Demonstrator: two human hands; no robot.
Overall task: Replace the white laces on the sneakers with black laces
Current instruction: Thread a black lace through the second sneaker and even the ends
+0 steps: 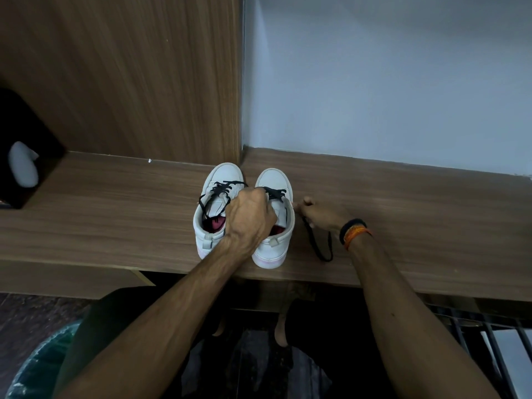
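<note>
— On the wooden shelf [115, 214], why grip the right sneaker [273, 223]?
— The left hand [250, 217] steadies it; the right hand [322, 216] pinches the black lace [321, 243], likely for threading. The left sneaker [214, 208] looks laced.

left hand [250, 217] covering the right sneaker's [273, 226] tongue, right hand's [322, 216] fingertips unclear, bin [37, 367] cut off
</note>
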